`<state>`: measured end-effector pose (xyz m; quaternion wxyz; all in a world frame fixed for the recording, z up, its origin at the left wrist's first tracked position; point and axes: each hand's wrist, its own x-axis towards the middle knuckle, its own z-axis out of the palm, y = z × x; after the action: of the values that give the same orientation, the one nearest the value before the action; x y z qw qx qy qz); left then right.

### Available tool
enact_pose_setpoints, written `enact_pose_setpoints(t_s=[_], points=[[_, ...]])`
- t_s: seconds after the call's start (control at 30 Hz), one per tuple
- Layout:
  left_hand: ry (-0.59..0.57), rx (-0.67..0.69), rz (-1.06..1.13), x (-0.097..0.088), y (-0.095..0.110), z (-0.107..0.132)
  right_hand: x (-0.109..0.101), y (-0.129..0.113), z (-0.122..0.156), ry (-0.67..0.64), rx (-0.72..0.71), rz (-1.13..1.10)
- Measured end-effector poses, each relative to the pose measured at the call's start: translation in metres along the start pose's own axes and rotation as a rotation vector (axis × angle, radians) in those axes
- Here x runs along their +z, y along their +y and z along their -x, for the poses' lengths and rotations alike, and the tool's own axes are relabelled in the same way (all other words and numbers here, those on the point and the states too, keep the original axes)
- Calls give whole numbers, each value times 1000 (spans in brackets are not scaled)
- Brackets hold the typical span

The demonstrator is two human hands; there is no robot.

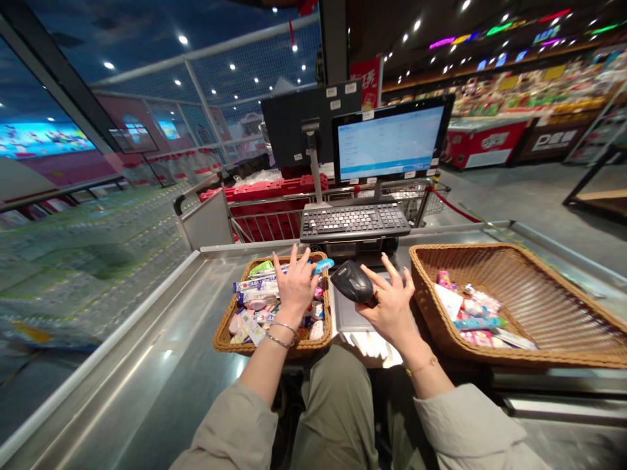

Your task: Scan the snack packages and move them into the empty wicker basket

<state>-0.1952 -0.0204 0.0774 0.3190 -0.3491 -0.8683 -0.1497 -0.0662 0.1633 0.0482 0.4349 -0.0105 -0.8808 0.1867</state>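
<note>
My left hand (295,284) hovers over a small wicker basket (223,334) full of small packaged goods, fingers spread, with a light blue packet (323,266) at its fingertips. My right hand (392,301) holds a black barcode scanner (351,281), its other fingers fanned out. A grey pad (345,316) lies under the scanner. Bracelets sit on both wrists.
A large wicker basket (539,287) with a few packets stands to the right. Behind are a keyboard (354,219), a lit monitor (390,142), a second screen's back (304,124) and red shopping baskets (264,196). The steel counter (161,365) runs left.
</note>
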Motion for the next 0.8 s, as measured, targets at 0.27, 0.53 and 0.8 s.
enact_pose_setpoints(t_s=[0.27, 0.53, 0.8], points=[[15, 10, -9, 3, 2, -1, -1, 1, 0, 14, -3, -15], [31, 22, -10, 9, 4, -3, -5, 3, 0, 15, -11, -7], [47, 33, 8, 10, 10, -8, -14, 5, -3, 27, 1, 3]])
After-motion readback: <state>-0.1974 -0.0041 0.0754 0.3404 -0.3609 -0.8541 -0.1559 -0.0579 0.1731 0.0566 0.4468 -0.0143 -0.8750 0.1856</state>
